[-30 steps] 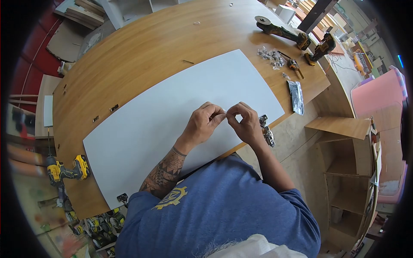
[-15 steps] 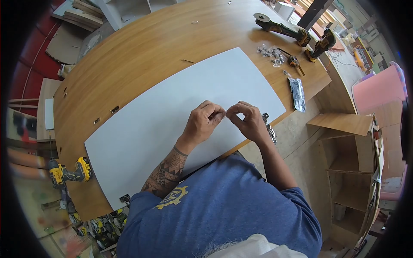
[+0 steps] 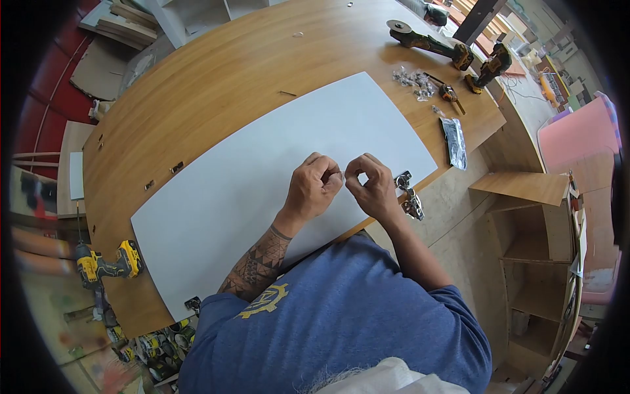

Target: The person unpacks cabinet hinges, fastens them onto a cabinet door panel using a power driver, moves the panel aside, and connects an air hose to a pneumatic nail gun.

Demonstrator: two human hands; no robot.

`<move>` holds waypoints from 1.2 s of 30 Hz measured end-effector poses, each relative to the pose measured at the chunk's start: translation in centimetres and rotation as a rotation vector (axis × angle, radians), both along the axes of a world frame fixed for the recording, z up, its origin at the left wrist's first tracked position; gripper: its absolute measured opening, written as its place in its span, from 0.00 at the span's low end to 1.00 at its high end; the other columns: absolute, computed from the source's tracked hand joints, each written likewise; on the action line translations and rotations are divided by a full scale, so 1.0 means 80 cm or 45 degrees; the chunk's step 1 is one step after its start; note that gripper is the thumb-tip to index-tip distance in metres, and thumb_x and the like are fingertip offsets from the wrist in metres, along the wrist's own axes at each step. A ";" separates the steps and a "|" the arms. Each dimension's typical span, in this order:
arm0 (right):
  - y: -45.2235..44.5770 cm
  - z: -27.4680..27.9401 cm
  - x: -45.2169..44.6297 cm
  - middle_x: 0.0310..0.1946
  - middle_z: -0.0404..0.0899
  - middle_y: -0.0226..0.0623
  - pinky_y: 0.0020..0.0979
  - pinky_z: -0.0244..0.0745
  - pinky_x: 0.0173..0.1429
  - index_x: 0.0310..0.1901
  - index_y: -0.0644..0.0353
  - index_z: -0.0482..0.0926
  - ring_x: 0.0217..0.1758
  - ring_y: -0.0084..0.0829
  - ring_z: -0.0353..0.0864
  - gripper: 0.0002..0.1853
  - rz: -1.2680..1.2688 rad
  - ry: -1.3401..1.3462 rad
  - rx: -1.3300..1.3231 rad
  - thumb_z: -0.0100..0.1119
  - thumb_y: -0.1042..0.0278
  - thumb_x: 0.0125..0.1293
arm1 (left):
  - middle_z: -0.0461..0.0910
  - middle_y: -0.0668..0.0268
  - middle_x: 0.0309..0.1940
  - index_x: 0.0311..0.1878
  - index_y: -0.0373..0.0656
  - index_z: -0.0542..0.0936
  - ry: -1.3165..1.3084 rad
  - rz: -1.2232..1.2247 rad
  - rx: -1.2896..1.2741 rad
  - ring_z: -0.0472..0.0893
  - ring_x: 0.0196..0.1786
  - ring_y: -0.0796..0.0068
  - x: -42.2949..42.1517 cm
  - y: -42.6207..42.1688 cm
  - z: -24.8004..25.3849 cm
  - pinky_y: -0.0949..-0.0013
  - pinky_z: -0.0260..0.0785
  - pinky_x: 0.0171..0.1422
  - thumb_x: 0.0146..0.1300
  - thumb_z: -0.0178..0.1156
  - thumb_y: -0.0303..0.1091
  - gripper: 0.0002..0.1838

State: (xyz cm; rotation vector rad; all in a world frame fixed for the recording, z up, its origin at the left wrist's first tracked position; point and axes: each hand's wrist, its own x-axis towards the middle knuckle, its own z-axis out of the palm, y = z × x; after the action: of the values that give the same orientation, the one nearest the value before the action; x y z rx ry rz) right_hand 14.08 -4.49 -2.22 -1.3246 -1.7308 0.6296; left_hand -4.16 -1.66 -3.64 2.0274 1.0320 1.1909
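Observation:
Both hands are raised over a white panel (image 3: 230, 197) that lies on the wooden table. My left hand (image 3: 314, 182) is closed, thumb against curled fingers; whatever it pinches is too small to make out. Close beside it, my right hand (image 3: 372, 186) forms a ring with thumb and index finger, the tips pressed together near the left fingertips. Any thing in that pinch is also hidden. Metal hinges (image 3: 412, 203) sit at the panel's right edge, next to my right hand. Another hinge (image 3: 193, 304) is at the panel's lower left corner.
A yellow drill (image 3: 108, 262) rests at the table's left end. At the far right are an angle grinder (image 3: 430, 46), another power tool (image 3: 491, 67), small bagged parts (image 3: 413, 82) and a silver packet (image 3: 454, 143). Small metal plates (image 3: 176, 168) lie beyond the panel. Wooden shelving (image 3: 535, 262) stands right.
The right hand has shifted slightly left and down, its finger ring now rounder. My left hand stays almost in place. A dark object has come into view at the top right.

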 end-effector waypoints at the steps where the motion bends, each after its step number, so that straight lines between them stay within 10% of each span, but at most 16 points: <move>1: -0.001 -0.001 -0.003 0.33 0.84 0.39 0.35 0.80 0.44 0.35 0.65 0.80 0.37 0.35 0.86 0.04 -0.024 0.054 0.026 0.66 0.80 0.62 | 0.82 0.61 0.34 0.36 0.38 0.80 0.000 0.003 -0.021 0.83 0.35 0.67 -0.001 0.000 0.000 0.62 0.79 0.39 0.67 0.64 0.26 0.03; 17: -0.011 0.001 0.007 0.35 0.88 0.40 0.35 0.84 0.46 0.37 0.63 0.84 0.39 0.37 0.91 0.05 -0.072 -0.077 0.102 0.70 0.80 0.61 | 0.84 0.60 0.40 0.43 0.37 0.86 -0.092 -0.070 -0.273 0.87 0.40 0.67 0.002 -0.005 0.007 0.67 0.86 0.42 0.71 0.69 0.29 0.05; 36: -0.010 -0.003 0.005 0.32 0.83 0.41 0.41 0.79 0.39 0.34 0.63 0.79 0.35 0.44 0.86 0.06 -0.018 -0.115 0.095 0.70 0.77 0.61 | 0.77 0.55 0.37 0.41 0.37 0.73 0.279 -0.083 -0.069 0.80 0.40 0.52 0.003 -0.007 -0.002 0.51 0.78 0.45 0.72 0.58 0.31 0.07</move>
State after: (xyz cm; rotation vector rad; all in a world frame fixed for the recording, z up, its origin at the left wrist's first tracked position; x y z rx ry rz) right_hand 14.50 -5.30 -2.43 -1.3299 -1.7983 0.4995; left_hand -3.92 -2.23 -3.83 2.1669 1.0785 0.9131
